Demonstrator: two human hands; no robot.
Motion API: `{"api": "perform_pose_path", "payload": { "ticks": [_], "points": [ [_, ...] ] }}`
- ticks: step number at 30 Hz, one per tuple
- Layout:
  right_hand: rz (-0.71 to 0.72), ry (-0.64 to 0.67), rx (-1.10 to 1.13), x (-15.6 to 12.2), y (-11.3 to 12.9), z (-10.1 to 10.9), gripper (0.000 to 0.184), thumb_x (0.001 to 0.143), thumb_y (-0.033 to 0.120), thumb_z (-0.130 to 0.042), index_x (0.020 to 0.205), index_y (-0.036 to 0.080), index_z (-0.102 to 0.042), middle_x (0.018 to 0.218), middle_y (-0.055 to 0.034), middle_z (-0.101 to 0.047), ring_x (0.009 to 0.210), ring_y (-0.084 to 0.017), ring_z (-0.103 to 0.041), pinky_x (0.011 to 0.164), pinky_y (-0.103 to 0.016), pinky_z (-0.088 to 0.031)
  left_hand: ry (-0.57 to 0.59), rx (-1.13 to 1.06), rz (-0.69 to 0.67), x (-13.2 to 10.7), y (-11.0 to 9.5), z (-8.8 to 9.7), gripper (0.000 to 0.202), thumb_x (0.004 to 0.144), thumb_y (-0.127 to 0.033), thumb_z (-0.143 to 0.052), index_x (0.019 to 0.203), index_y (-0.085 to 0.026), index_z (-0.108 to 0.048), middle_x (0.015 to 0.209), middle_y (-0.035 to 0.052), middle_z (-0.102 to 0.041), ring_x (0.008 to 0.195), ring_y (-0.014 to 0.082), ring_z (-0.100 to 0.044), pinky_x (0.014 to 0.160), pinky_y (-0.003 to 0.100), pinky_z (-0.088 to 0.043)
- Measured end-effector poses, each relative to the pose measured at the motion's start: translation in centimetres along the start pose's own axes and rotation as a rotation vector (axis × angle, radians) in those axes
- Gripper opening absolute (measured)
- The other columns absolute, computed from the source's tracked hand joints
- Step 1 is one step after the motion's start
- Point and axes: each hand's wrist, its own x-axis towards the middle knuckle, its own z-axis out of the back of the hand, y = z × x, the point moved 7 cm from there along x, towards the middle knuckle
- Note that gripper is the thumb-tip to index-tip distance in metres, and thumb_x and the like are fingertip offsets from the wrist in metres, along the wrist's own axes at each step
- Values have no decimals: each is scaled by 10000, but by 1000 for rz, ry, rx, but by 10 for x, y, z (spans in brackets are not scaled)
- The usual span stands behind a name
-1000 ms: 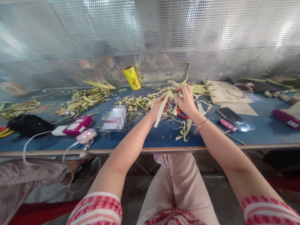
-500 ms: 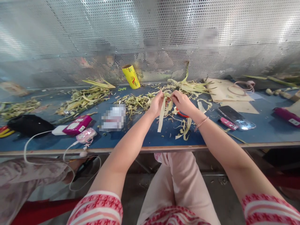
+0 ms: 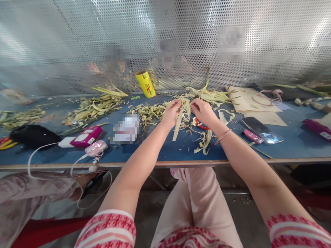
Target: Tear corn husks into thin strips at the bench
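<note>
From where I stand, the left end of the blue bench has a black pouch, then a white block touching a magenta box, with a pink case just in front. Behind them lies a heap of dry leaves. Next come a blurred packet, a tilted yellow tube farther back, and a pile of shreds. Beside that pile, the left hand pinches a pale leaf strip, which sits between the two hands above the bench, one end dangling toward the near edge. The right hand has its bent fingertips right by the strip; whether they grip it, I can't tell. Farther right, a dark phone lies in front of some brown sheets, and a purple object rests beyond it.
</note>
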Motion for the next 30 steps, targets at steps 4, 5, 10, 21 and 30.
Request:
{"api": "perform_pose_path", "payload": {
  "ticks": [4, 5, 10, 21, 30],
  "points": [
    [-107, -68, 39, 1, -10, 6, 101, 896, 215, -440, 835, 202, -520, 768, -41, -588, 731, -174, -529, 755, -311, -417, 66, -58, 54, 1, 1, -4, 109, 752, -105, -566, 770, -191, -630, 883, 7, -699, 817, 115, -636, 756, 266, -485],
    [-130, -80, 52, 1, -12, 7, 98, 895, 215, -446, 825, 204, -514, 748, -32, -576, 713, -168, -522, 747, -310, -415, 84, -46, 59, 1, 1, -5, 157, 721, -71, -549, 767, -191, -638, 882, 5, -702, 823, 115, -636, 756, 264, -481],
    [-189, -78, 103, 2, -14, 7, 92, 888, 221, -473, 801, 208, -500, 702, -8, -541, 671, -153, -493, 720, -306, -403, 195, 10, 11, -2, -1, -16, 204, 646, -27, -593, 749, -194, -647, 836, -13, -703, 821, 110, -641, 807, 272, -474],
    [-197, -79, 257, 4, -17, 6, 116, 875, 190, -489, 760, 198, -485, 634, 33, -430, 603, -115, -379, 645, -289, -323, 21, -112, -22, 1, 0, -1, 105, 762, -235, -750, 717, -200, -661, 695, -26, -634, 711, 81, -592, 701, 220, -449],
    [-208, -116, 346, 9, -32, 6, 150, 881, 176, -488, 737, 211, -459, 601, 37, -398, 583, -117, -369, 611, -282, -320, -110, -331, 63, 3, -6, 10, 126, 872, -161, -605, 751, -199, -607, 771, -21, -693, 719, 81, -642, 730, 230, -505]
  ]
}}
